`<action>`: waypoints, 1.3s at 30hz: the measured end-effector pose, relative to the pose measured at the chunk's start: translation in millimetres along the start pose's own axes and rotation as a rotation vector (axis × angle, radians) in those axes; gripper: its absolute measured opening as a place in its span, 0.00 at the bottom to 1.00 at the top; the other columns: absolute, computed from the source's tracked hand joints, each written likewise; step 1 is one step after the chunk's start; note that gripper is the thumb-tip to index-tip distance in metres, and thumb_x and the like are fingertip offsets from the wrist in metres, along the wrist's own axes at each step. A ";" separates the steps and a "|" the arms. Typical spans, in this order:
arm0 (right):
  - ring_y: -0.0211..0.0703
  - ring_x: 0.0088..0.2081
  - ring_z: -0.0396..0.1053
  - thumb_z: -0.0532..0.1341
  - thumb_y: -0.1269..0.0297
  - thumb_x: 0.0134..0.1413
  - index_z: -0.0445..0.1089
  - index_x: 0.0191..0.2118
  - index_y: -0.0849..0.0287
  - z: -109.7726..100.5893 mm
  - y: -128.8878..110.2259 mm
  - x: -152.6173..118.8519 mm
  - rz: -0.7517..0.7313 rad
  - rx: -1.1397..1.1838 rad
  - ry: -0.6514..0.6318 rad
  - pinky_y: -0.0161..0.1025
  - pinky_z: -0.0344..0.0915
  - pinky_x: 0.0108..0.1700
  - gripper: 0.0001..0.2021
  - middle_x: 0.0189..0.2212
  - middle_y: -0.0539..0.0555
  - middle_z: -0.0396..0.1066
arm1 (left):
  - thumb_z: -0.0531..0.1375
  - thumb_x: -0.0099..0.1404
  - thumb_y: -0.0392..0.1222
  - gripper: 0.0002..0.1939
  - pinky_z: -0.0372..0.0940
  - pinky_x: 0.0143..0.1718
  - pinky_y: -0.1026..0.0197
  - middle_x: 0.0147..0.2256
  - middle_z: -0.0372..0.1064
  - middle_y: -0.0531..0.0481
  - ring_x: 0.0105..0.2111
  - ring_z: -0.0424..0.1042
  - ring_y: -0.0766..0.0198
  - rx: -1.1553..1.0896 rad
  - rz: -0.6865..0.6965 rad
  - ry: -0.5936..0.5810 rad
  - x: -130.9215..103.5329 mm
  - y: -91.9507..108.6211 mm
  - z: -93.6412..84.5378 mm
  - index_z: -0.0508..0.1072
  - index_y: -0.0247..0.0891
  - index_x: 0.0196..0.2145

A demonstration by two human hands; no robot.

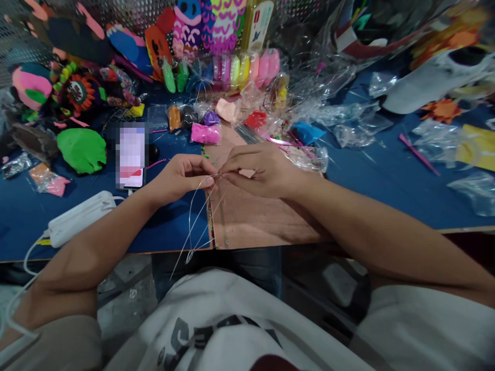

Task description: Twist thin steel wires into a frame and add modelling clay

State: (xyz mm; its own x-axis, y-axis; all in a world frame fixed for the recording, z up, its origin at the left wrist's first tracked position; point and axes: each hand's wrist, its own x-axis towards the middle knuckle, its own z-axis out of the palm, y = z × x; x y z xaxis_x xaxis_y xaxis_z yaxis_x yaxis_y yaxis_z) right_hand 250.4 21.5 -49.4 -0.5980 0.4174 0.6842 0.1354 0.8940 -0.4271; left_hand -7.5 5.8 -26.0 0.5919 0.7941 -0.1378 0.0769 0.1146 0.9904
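Observation:
Thin silvery wire [190,226] hangs in loops and loose ends from between my two hands, down past the front edge of the table. My left hand [183,178] pinches the wire between thumb and fingertips. Close beside it, fingertips nearly touching, my right hand [257,170] is closed on the same wire. Both are held above the left part of a brown board [263,221]. Where the strands meet between the fingers is too small to make out. More thin grey wires [247,135] lie on the board behind my right hand.
A phone [131,154] and a white power bank [81,219] with a cable lie at the left, near a green clay piece [82,150]. Wrapped clay packs, such as a pink one [205,133], line the back. Plastic bags and a pink tool [418,153] are at the right.

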 end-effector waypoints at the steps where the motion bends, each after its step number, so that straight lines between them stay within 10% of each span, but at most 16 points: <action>1: 0.40 0.36 0.79 0.65 0.68 0.73 0.81 0.46 0.56 -0.5 -0.1 -0.1 0.006 -0.008 -0.019 0.38 0.73 0.39 0.06 0.38 0.54 0.84 | 0.76 0.63 0.43 0.12 0.74 0.40 0.62 0.32 0.81 0.48 0.32 0.79 0.65 0.055 0.015 -0.004 -0.7 1.1 -0.3 0.80 0.35 0.37; 10: 0.42 0.38 0.80 0.63 0.73 0.70 0.80 0.44 0.57 0.3 -1.0 -0.4 -0.001 0.006 -0.118 0.38 0.72 0.40 0.08 0.40 0.54 0.84 | 0.61 0.73 0.41 0.10 0.70 0.45 0.55 0.38 0.84 0.43 0.40 0.81 0.56 1.040 0.494 -0.072 -1.6 -0.1 -12.0 0.83 0.38 0.42; 31: 0.41 0.40 0.80 0.64 0.75 0.70 0.80 0.44 0.59 0.1 -8.6 4.1 0.034 0.183 -0.171 0.38 0.74 0.44 0.07 0.39 0.55 0.84 | 0.57 0.72 0.37 0.13 0.66 0.39 0.54 0.48 0.85 0.46 0.43 0.81 0.56 1.361 0.706 -0.091 -2.1 -4.9 -18.0 0.83 0.46 0.41; 34: 0.39 0.39 0.80 0.64 0.73 0.71 0.80 0.43 0.59 0.6 -12.1 4.7 0.092 0.278 -0.167 0.36 0.74 0.43 0.06 0.38 0.54 0.84 | 0.59 0.75 0.43 0.11 0.66 0.41 0.53 0.45 0.86 0.45 0.42 0.80 0.55 1.260 0.670 -0.105 -3.5 -0.3 -16.3 0.83 0.47 0.39; 39: 0.38 0.34 0.78 0.66 0.74 0.64 0.79 0.38 0.58 -2.2 -14.4 4.0 0.186 0.212 -0.040 0.35 0.71 0.39 0.05 0.35 0.52 0.83 | 0.61 0.72 0.42 0.09 0.70 0.38 0.58 0.35 0.83 0.45 0.33 0.79 0.61 0.719 0.360 0.205 -0.2 2.2 -9.4 0.81 0.39 0.42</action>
State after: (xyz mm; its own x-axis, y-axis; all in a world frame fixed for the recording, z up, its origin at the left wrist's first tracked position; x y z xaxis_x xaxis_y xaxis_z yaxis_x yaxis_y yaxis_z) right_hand 247.8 10.6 -39.3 -0.6094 0.5608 0.5606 0.0801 0.7469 -0.6601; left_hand -15.0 11.5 -23.8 0.5254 0.8106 0.2587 0.4466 -0.5215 0.7270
